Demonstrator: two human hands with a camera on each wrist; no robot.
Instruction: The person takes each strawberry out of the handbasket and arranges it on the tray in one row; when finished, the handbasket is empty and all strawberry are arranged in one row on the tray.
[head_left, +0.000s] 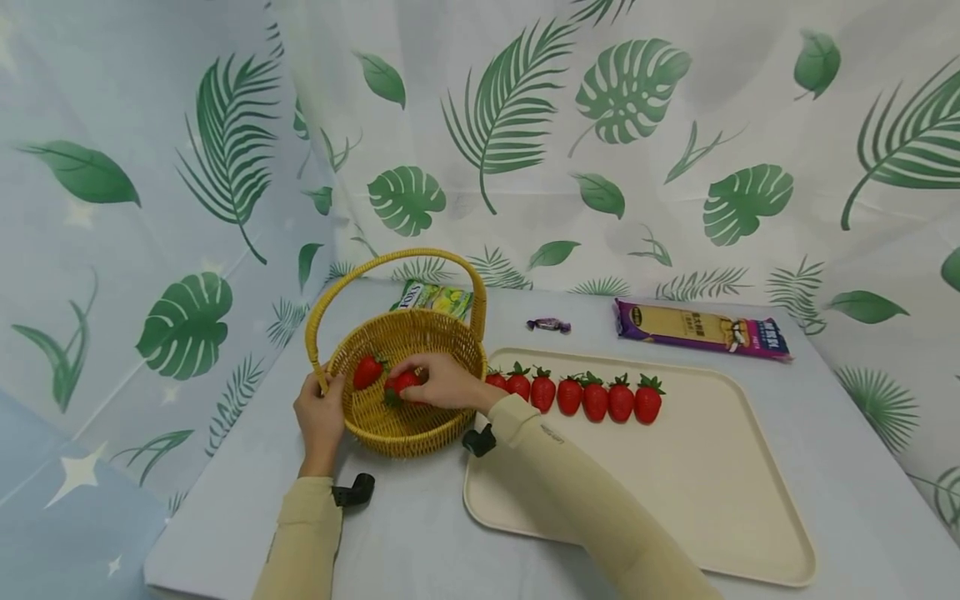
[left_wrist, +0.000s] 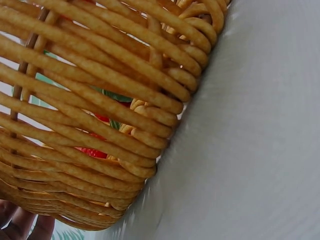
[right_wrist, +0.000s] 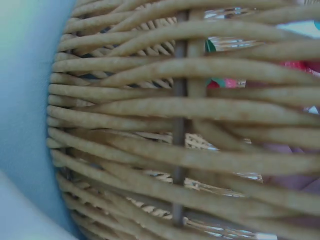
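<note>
A yellow wicker basket [head_left: 431, 332] with a tall arched handle stands on the table, left of the tray. My left hand [head_left: 320, 414] grips its left rim near the handle's base; some of its fingers [left_wrist: 21, 223] show beneath the weave in the left wrist view. Reaching over the right rim, my right hand [head_left: 444, 382] pinches a strawberry [head_left: 405, 382] inside the basket. Another strawberry [head_left: 367, 372] lies to the left of it in the basket. The basket's woven wall [right_wrist: 140, 107] hides most of the right hand in the right wrist view.
A cream tray [head_left: 705, 492] bears a row of several strawberries [head_left: 595, 401] along its far side, under the right forearm's reach. Behind are a green snack packet [head_left: 438, 297], a small purple wrapped candy [head_left: 549, 325] and a long purple-and-gold package [head_left: 701, 329].
</note>
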